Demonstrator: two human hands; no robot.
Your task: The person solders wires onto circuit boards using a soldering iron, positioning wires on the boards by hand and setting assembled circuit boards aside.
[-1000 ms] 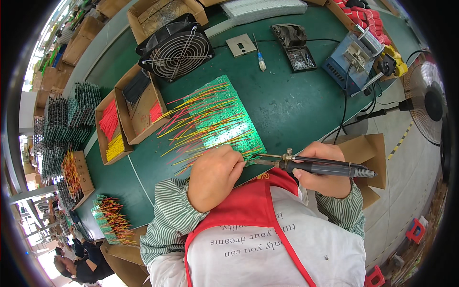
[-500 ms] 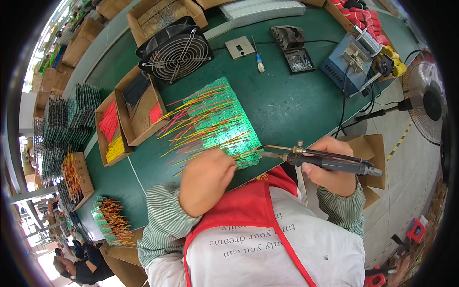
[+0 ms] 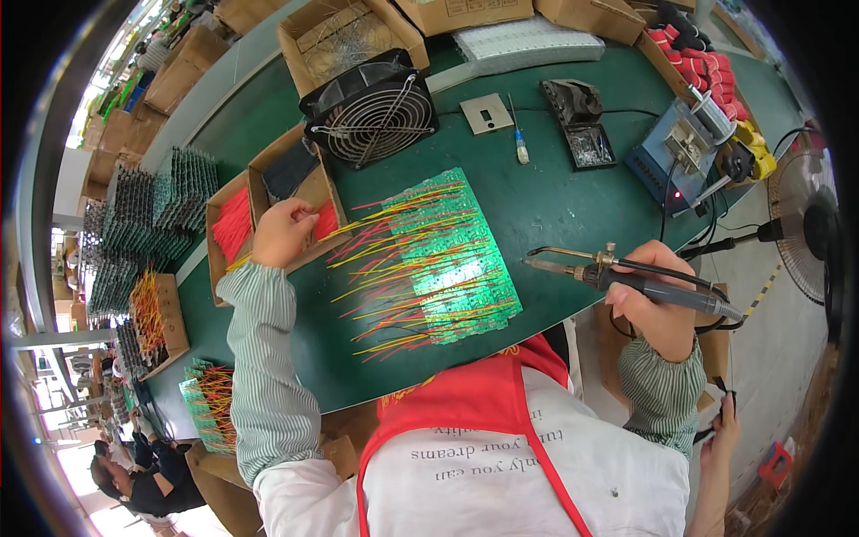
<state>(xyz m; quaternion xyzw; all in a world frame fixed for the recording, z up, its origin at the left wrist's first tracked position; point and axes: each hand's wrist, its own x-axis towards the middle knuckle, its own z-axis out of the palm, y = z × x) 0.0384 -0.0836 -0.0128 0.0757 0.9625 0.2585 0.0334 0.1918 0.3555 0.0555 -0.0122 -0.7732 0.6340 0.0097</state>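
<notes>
Left hand [image 3: 284,234] over the wire boxes, right hand [image 3: 660,315] on a soldering iron [image 3: 676,294].
The left hand's fingers are curled near the red wires [image 3: 326,221] in the right-hand box [image 3: 315,190], which also holds black wires [image 3: 291,170]; whether they grip anything, I cannot tell. The right hand is clamped around the iron's handle, the tip near the right edge of the green board [image 3: 479,246] but apart from it. The board lies on the surface [image 3: 559,219] between the two hands, rows of red and yellow leads [image 3: 394,218] reaching past its left edge. Beyond it stands a black fan [image 3: 385,116].
</notes>
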